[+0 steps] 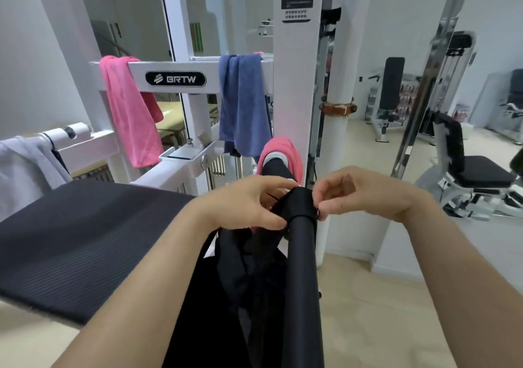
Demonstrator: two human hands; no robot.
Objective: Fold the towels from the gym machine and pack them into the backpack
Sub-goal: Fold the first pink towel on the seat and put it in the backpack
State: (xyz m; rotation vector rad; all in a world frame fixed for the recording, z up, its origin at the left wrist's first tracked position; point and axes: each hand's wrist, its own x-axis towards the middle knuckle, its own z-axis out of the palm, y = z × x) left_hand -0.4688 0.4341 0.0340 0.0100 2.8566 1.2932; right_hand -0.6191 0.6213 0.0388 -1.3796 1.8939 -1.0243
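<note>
Backpack [254,282] hanging from a padded bar [304,268]: I am pinching its strap [297,200] with my left hand [243,206] and right hand [365,192], both closed, to unhook it gently.

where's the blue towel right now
The blue towel hangs over the white crossbar of the gym machine, upper centre of the head view, right of the pink towel and against the white upright post.

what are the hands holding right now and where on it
Both the left hand and right hand pinch the black backpack at its top strap, where it loops over the black padded bar. No towel is held.
</note>
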